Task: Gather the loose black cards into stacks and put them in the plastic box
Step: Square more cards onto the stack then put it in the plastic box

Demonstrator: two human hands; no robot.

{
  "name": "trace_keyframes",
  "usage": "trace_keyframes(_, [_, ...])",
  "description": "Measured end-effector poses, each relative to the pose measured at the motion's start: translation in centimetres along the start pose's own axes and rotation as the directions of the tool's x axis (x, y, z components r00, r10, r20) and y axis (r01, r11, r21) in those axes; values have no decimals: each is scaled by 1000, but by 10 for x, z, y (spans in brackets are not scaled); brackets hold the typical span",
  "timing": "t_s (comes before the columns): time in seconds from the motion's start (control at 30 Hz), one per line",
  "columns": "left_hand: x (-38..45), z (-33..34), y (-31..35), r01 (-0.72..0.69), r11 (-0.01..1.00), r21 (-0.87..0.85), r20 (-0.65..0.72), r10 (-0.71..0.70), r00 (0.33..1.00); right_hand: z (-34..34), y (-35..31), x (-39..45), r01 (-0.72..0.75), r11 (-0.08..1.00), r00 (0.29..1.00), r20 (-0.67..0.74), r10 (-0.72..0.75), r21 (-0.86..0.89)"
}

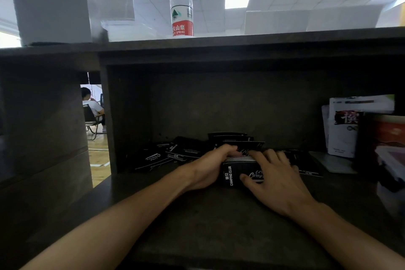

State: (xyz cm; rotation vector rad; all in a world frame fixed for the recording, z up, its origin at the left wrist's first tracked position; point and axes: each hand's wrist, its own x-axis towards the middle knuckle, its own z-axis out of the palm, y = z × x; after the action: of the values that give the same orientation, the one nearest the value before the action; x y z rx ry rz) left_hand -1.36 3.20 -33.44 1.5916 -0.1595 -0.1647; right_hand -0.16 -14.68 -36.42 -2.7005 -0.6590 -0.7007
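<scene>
Both hands are in on the cards, centre of the frame. My left hand (pixel 210 166) is curled round the left end of the card stack (pixel 237 174), fingers hooked over its far edge. My right hand (pixel 276 178) lies over the stack's right side, thumb pressed on the front face across the white "Camping" lettering, fingers spread and bent over the top. The stack stands on its edge on the dark shelf (pixel 197 215), white card edges showing along its top.

Loose black cards (pixel 162 155) are scattered left of the hands, overlapping one another, and a few more (pixel 236 140) fan out just behind the fingers. Another loose card (pixel 306 166) lies flat to the right, partly under my right fingers.

Far right edge of the frame, I can make out a plastic box (pixel 392 160) with red contents, blurred. Beside it white packets (pixel 346 125) lean upright. Up top, a water bottle (pixel 181 4) with a red cap stands on the upper ledge.
</scene>
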Motion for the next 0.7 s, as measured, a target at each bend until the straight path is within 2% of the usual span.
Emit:
trace_keyframes(0.1, [-1, -1, 1, 27, 999, -27, 7, -27, 1000, -1, 0, 1, -8, 1000, 1000, 2, 8, -9])
trace_keyframes(0.23, [4, 0, -1, 15, 985, -173, -59, -26, 998, -2, -4, 1, -9, 1000, 1000, -24, 10, 18])
trace_keyframes(0.4, [11, -3, -6, -37, 979, -200, -205, -5, 979, -1, -10, 3, 18, 999, 999, -32, -17, 38])
trace_keyframes(0.53, [12, -4, -5, 6, 988, -154, -161, -31, 986, 3, -7, 4, 47, 997, 999, -6, -47, 55])
trace_keyframes(0.57, [13, -8, -2, -25, 994, -102, -181, 6, 983, 3, -7, 4, 51, 997, 999, -9, -51, 55])
trace_keyframes(0.6, [15, -17, 0, -82, 996, 36, -236, 89, 968, 3, -7, 4, 56, 997, 998, -11, -55, 51])
trace_keyframes(0.63, [17, -31, 3, -124, 953, 275, -311, 210, 927, 3, -7, 3, 62, 997, 998, -14, -62, 47])
trace_keyframes(0.67, [18, -48, 5, -90, 818, 568, -374, 354, 857, 3, -6, 3, 68, 997, 998, -20, -67, 43])
trace_keyframes(0.7, [18, -68, 5, 31, 611, 791, -392, 467, 793, 3, -6, 2, 69, 997, 997, -24, -68, 40])
